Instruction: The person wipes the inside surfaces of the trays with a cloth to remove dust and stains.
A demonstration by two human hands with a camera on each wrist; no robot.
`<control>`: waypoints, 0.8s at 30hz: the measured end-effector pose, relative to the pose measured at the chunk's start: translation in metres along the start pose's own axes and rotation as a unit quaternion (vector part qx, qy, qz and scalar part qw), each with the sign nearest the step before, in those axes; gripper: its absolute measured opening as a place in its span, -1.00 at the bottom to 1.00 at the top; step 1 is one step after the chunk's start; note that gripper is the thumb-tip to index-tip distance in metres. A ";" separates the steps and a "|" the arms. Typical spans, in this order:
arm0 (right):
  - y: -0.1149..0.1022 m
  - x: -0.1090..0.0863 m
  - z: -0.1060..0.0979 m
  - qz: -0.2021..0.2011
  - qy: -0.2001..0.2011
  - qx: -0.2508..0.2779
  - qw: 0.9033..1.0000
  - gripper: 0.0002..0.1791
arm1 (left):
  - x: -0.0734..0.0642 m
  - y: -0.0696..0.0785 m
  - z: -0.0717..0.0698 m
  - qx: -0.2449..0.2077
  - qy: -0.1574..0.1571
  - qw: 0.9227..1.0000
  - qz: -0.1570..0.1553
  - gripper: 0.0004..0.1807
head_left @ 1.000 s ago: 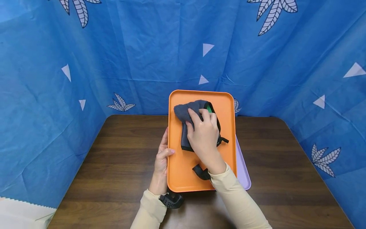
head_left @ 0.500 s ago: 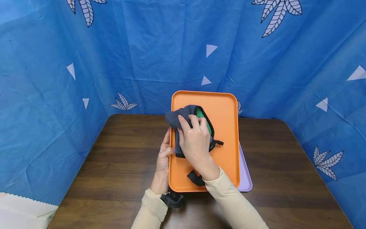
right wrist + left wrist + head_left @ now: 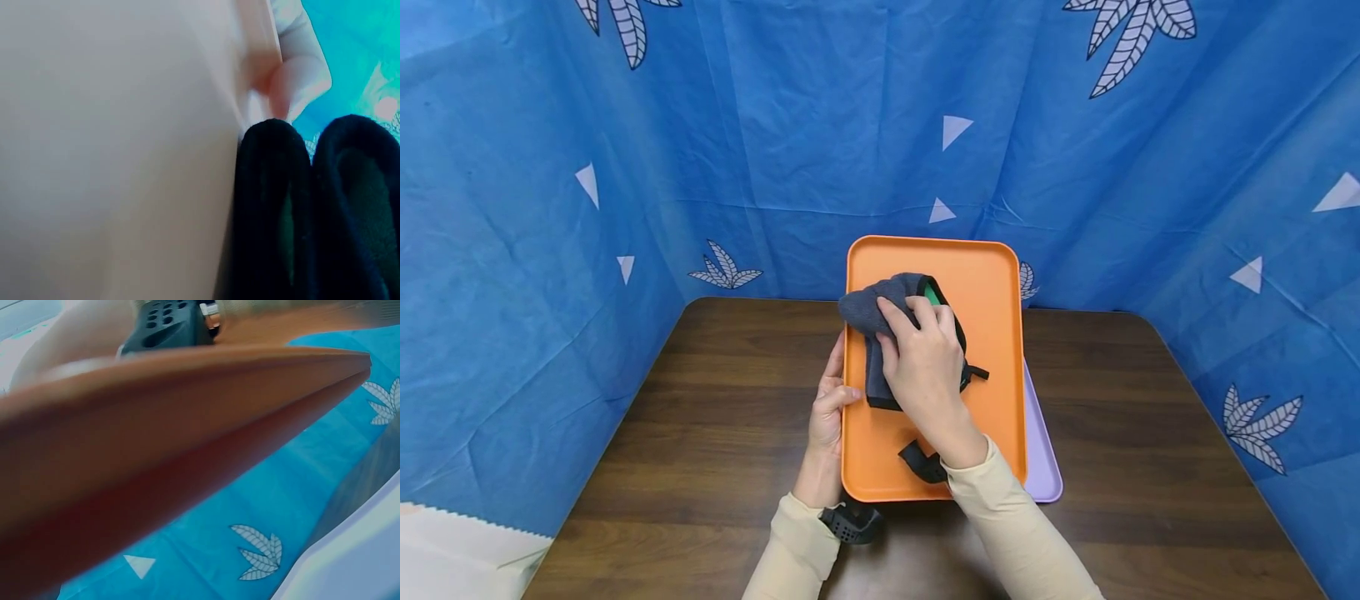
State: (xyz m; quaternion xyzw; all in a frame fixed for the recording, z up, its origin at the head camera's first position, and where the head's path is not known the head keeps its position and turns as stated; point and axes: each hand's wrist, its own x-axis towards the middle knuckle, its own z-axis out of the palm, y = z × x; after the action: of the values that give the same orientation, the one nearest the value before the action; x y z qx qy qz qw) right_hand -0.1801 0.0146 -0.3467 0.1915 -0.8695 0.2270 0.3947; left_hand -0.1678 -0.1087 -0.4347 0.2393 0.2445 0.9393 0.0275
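My left hand (image 3: 827, 417) holds an orange tray (image 3: 988, 317) by its left edge, thumb over the rim and fingers behind. The tray is lifted, its inner face tipped towards the head camera. On that face my right hand (image 3: 928, 367) grips a folded dark grey cleaning cloth (image 3: 880, 304) with black trim, a black loop and a green inner side. One corner of the cloth overlaps the tray's left rim. In the right wrist view, black-edged folds of the cloth (image 3: 269, 206) stand beside the pale-looking tray face. The tray's underside (image 3: 156, 425) fills much of the left wrist view.
Behind the orange tray a lilac tray (image 3: 1041, 458) shows along the right side, largely hidden. Both are over a dark wooden table (image 3: 737, 400). A blue patterned curtain (image 3: 805, 125) surrounds the table's back and sides. White material (image 3: 460, 554) lies at the lower left.
The right hand moved the cloth left and slightly down across the tray to its left rim, then a little back right. The left hand keeps its hold on the tray.
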 end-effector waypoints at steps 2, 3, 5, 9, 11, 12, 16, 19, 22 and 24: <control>0.003 0.000 -0.001 0.008 0.000 0.001 1.000 -0.62 | 0.000 0.001 -0.001 -0.004 -0.003 1.000 0.003 -0.07; 0.005 0.000 -0.002 0.014 0.000 0.003 1.000 -0.62 | 0.000 0.001 -0.001 -0.006 -0.003 1.000 0.003 -0.07; 0.008 -0.001 -0.004 0.031 -0.001 0.009 0.999 -0.61 | 0.000 0.003 -0.002 -0.007 0.001 1.000 0.003 -0.08; 0.018 -0.001 -0.008 0.066 -0.001 0.019 0.998 -0.60 | -0.001 0.005 -0.002 -0.002 0.009 1.000 0.000 -0.09; 0.024 -0.001 -0.010 0.083 0.002 0.022 0.996 -0.59 | -0.002 0.007 -0.001 -0.004 0.013 1.000 -0.003 -0.09; 0.027 -0.001 -0.012 0.092 0.003 0.022 0.996 -0.59 | -0.002 0.008 -0.001 -0.007 0.013 1.000 -0.003 -0.09; 0.042 -0.003 -0.017 0.135 0.012 0.017 0.991 -0.59 | -0.003 0.010 0.000 -0.019 0.016 1.000 -0.001 -0.08; 0.053 -0.005 -0.019 0.168 0.020 0.012 0.985 -0.58 | -0.003 0.010 0.001 -0.020 0.021 1.000 0.003 -0.08; 0.059 -0.009 -0.021 0.186 0.026 0.012 0.982 -0.57 | -0.003 0.010 0.001 -0.015 0.027 1.000 0.000 -0.08; 0.060 -0.011 -0.021 0.186 0.028 0.013 0.982 -0.57 | -0.003 0.009 0.000 -0.013 0.028 1.000 -0.003 -0.08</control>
State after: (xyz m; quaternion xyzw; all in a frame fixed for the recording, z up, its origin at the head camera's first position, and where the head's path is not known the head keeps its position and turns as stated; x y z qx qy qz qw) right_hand -0.1919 0.0774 -0.3575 0.0253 -0.8754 0.3128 0.3678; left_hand -0.1644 -0.1172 -0.4316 0.2116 0.2340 0.9486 0.0263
